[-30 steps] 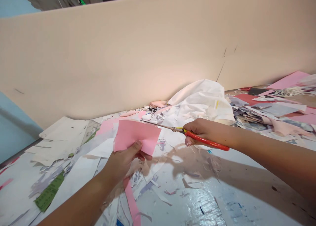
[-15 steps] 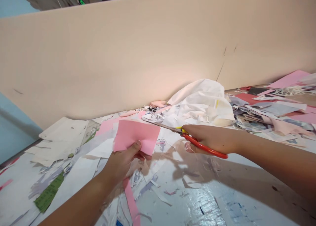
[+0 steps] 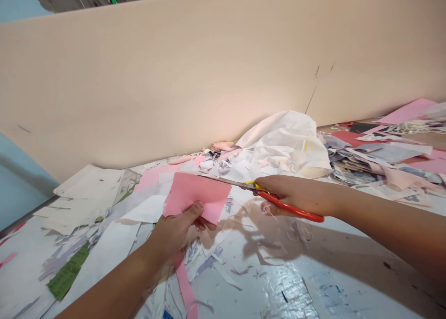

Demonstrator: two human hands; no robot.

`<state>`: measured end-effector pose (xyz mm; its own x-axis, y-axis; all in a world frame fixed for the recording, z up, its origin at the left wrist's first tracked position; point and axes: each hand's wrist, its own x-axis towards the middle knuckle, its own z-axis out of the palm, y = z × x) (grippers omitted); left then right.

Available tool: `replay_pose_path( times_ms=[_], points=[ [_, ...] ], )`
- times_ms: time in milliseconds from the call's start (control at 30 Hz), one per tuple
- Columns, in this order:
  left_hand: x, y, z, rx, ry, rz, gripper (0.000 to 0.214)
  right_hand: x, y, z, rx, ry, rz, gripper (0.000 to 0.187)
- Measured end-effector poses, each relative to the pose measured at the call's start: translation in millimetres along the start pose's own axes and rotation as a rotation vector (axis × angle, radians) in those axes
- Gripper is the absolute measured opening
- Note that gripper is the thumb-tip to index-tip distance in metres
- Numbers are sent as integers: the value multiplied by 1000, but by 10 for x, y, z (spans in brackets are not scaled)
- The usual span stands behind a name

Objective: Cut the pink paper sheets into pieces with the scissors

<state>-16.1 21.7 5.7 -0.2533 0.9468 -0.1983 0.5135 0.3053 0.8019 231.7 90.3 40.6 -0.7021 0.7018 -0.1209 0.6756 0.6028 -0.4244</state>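
Between thumb and fingers, my left hand (image 3: 183, 223) pinches a small pink paper sheet (image 3: 197, 193) by its lower edge, tilted up towards me. My right hand (image 3: 287, 196) is closed round the handles of a pair of scissors (image 3: 289, 208), red below and yellow above. The blades reach left along the sheet's top edge and look nearly closed. Whether they cut into the paper I cannot tell. A thin white thread hangs by my right fingers. Under my left hand lies a pink paper strip (image 3: 184, 284) among white scraps.
A tall beige board (image 3: 174, 77) stands behind the work surface. A crumpled white sheet (image 3: 289, 142) leans against it. Piled scraps (image 3: 362, 165) lie at the right; cream papers (image 3: 87, 189) and a green strip (image 3: 69, 270) lie at the left.
The pink sheet in my left hand has shifted slightly right and down and tilted. Its top edge now meets the scissor blades, which were a little apart from it before.
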Motion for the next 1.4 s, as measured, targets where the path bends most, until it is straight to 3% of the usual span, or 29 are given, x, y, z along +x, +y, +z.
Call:
replay_pose_path(
  times_ms=[433, 633, 800, 967, 1400],
  points=[
    [8, -15, 40, -51, -13, -19, 49, 41, 75, 51, 64, 14, -32, 38],
    [-28, 35, 60, -45, 65, -21, 48, 42, 60, 59, 90, 14, -45, 38],
    [-47, 68, 49, -59, -41, 21, 48, 5, -8, 23, 89, 18, -21, 40],
    [-65, 86, 68, -88, -40, 42, 48, -4, -32, 23, 111, 11, -6, 41],
    [-86, 91, 106, -126, 25, 35, 47, 27, -72, 14, -22, 28, 12, 44]
  ],
)
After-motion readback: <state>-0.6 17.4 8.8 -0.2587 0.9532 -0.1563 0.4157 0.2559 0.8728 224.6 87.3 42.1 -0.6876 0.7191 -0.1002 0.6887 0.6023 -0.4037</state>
